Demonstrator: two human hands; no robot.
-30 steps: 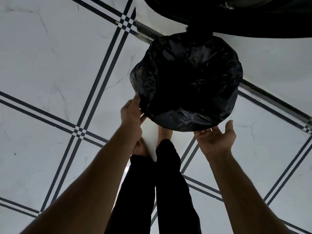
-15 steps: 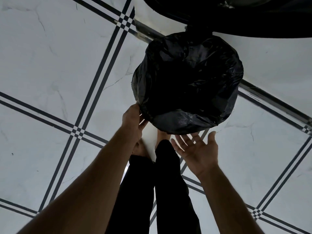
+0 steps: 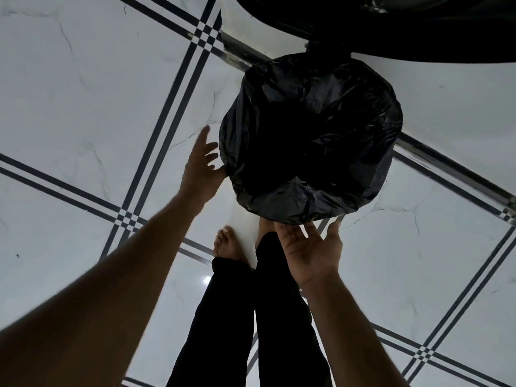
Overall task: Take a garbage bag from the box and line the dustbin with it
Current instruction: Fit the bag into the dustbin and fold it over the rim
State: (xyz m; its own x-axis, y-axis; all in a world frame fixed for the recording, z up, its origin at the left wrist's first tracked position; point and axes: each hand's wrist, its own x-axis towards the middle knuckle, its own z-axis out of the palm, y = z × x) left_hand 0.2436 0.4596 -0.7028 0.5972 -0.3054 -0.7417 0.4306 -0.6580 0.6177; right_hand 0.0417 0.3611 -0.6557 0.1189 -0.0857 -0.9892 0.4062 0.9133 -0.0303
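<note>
Standing over the dustbin [image 3: 312,196], the person has both hands working its rim, where the black garbage bag [image 3: 310,129] is already spread across the mouth and folded down over the outside, so the lining step looks close to finished and what remains seems to be smoothing. The left hand [image 3: 201,166] sits at the near-left side of the rim with its fingers [image 3: 208,141] spread and released, one fingertip touching or just short of the plastic; that loose, open pose suits patting the overhang flat more than pulling it. The right hand [image 3: 311,247] is turned palm up just under the nearest edge of the folded plastic, its fingers [image 3: 293,230] extended and unclenched, gripping nothing, probably placed there to tuck the slack hem against the bin wall. Beyond both sets of fingers the bag sags into a dark hollow; how deep it sits is hard to tell in this light. Below the right fingers are the person's dark trousers and bare feet on the white tiled floor [image 3: 83,93].
</note>
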